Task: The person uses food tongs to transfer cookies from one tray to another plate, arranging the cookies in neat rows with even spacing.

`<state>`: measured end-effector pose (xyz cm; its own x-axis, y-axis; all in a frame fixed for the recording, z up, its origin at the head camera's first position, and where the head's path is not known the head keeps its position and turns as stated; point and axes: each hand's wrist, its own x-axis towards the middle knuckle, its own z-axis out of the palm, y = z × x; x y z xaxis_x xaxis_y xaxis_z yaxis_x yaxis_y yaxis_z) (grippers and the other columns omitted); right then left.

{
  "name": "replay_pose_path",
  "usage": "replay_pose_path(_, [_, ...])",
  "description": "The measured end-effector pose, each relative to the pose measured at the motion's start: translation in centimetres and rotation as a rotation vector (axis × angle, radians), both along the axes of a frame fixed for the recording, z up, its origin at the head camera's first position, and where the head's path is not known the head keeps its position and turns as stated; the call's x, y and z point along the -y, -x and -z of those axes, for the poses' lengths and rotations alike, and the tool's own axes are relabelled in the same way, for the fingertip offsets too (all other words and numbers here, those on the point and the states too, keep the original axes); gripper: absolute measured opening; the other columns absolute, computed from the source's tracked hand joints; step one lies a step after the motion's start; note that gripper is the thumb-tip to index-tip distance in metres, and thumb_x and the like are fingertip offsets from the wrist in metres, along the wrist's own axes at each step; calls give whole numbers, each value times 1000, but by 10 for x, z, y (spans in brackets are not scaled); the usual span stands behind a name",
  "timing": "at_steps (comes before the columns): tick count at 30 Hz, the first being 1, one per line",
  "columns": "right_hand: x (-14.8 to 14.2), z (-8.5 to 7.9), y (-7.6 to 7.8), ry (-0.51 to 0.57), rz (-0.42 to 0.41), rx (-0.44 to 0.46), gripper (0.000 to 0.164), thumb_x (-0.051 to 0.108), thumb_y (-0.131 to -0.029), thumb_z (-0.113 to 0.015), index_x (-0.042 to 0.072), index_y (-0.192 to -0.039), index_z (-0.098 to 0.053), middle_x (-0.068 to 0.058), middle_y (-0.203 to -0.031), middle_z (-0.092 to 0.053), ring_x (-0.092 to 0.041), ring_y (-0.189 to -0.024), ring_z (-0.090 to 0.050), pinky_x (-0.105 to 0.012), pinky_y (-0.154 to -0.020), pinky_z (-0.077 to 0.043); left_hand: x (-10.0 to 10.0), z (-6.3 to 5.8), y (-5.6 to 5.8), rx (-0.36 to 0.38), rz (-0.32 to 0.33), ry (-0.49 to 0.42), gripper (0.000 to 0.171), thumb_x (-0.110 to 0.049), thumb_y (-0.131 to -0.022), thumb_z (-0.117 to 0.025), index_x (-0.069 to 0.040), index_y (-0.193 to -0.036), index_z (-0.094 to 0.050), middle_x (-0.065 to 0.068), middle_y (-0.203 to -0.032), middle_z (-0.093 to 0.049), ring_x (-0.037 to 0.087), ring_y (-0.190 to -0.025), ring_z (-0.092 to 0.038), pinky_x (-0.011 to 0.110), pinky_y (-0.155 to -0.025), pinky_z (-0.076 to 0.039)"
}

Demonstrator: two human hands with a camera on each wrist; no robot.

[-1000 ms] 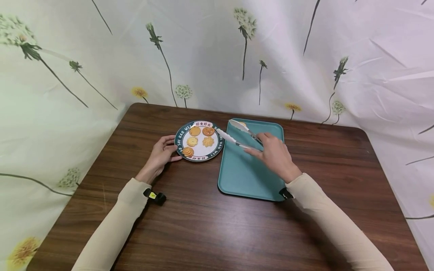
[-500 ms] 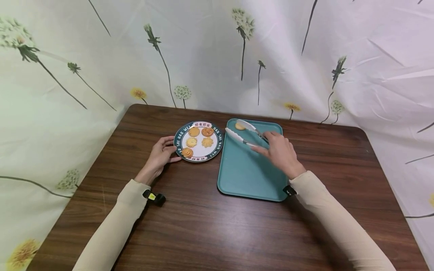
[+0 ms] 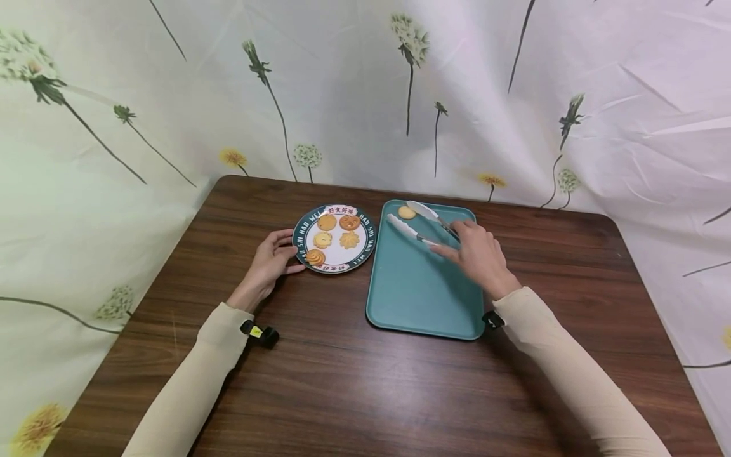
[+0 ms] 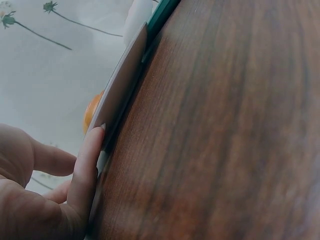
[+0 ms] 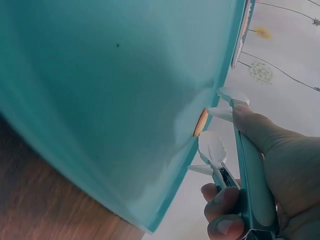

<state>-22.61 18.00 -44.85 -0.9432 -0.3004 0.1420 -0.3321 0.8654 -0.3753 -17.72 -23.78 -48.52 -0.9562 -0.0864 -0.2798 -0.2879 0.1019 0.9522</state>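
Note:
My left hand [image 3: 267, 261] holds the left rim of a round plate [image 3: 338, 255] with a dark green lettered border, thumb toward the near side. Several cookies lie on it, including a swirled cookie [image 3: 315, 257] by the thumb and a flower-shaped cookie [image 3: 349, 239]. In my right hand [image 3: 481, 257] is a pair of metal tongs [image 3: 404, 227], gripped by the handles, tips spread with nothing pinched between them. Below the tips lies a round pale cookie [image 3: 407, 212] at the far left corner of the teal tray [image 3: 419, 295]; the right wrist view shows this cookie [image 5: 201, 122] near the tray's edge.
Plate and tray stand side by side, nearly touching, on a dark wooden table [image 3: 342, 381]. Behind the table hangs a pale cloth [image 3: 342, 95] printed with dandelions. Black wrist straps sit at both cuffs.
My right hand has moved the tongs rightward, from beside the plate's edge to over the tray. The round cookie, mostly covered by the tongs before, now shows fully. My left hand stays put.

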Motion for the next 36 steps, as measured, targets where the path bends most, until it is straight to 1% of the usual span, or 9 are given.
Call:
replay_pose_path(11, [-2,0,1,-12,12,-12,62,54,-92,-76,5,-129,-65,-16,-110,-69,-32,-78,-68,-46,-55,-58,2,2,-1,-2,-2,-4,52,-7,-111,-40,-7,-161,-28,20,-160,-33,19,-119,-56,25,-88,-67])
replay_pose_path(13, [-3,0,1,-14,11,-14,61,53,-92,-76,6,-129,-65,-16,-110,-69,-32,-79,-68,-46,-55,-59,3,2,-1,-3,-1,-3,52,-7,-111,-40,-7,-161,-28,20,-159,-34,18,-119,-56,25,-88,-67])
replay_pose_path(19, [-5,1,2,-25,10,-23,60,53,-92,-76,6,-128,-66,-16,-108,-69,-32,-77,-68,-44,-53,-57,2,2,-2,-14,3,-5,52,-6,-111,-41,-6,-161,-28,23,-155,-35,14,-112,-59,25,-88,-67])
replay_pose_path(29, [-8,2,3,-33,17,-16,56,50,-93,-76,6,-124,-65,-16,-103,-68,-30,-72,-64,-38,-47,-50,2,1,-2,-12,4,-7,52,-7,-111,-41,-7,-161,-28,24,-157,-34,18,-116,-58,24,-87,-67])
replay_pose_path(36, [-9,4,4,-28,11,-30,55,50,-93,-76,6,-124,-65,-16,-100,-68,-30,-69,-63,-37,-46,-50,2,1,0,-13,5,-12,52,-7,-111,-41,-6,-162,-28,23,-158,-34,20,-117,-57,23,-87,-67])
